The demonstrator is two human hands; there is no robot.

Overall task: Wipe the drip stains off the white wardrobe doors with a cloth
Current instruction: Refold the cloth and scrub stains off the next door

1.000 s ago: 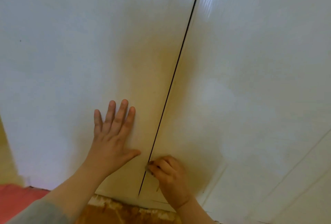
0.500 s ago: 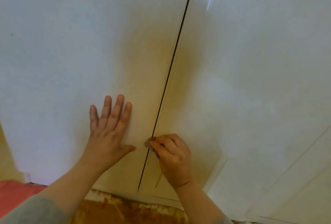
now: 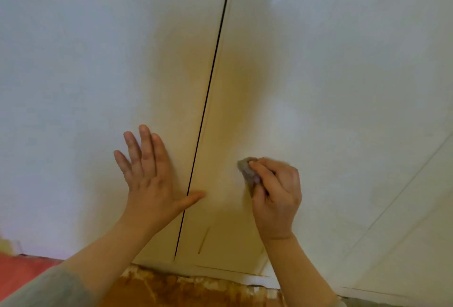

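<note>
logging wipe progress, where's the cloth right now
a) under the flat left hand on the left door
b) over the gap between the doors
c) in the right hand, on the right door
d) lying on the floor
c: the right hand pinches the small grey cloth against the right door, well to the right of the dark gap, while the left hand lies flat and holds nothing, mostly on the left door.
</note>
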